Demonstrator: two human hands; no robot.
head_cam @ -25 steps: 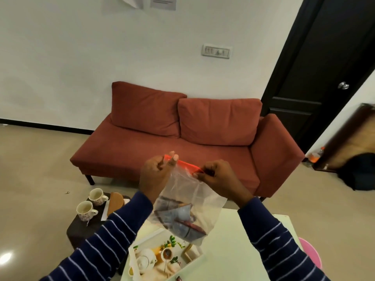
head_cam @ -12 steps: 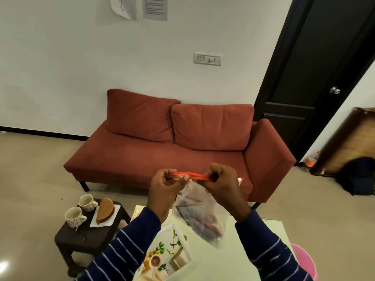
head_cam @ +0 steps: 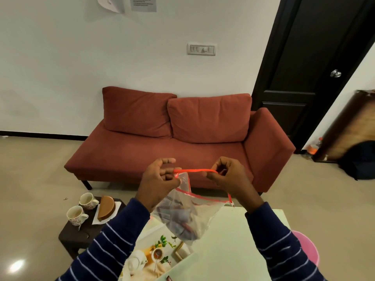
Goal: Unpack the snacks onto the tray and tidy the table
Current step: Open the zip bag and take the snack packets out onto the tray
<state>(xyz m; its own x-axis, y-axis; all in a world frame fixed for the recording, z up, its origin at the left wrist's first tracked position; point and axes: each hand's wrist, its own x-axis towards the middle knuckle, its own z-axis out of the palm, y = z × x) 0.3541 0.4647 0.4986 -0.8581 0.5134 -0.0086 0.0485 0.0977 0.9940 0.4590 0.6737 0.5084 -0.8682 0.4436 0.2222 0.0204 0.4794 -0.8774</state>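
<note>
Both my arms [head_cam: 121, 236] reach forward from the bottom of the view in dark sleeves with thin pale stripes, hands raised side by side and a little apart. My left hand [head_cam: 156, 179] is turned with its back to me: thumb and forefinger pinch one end of the bag's red strip [head_cam: 194, 170], the upper fingers [head_cam: 167, 160] curl loosely forward. My right hand [head_cam: 229, 175] is curled, thumb and fingertips pinching the other end of the strip, wrist bent slightly inward.
</note>
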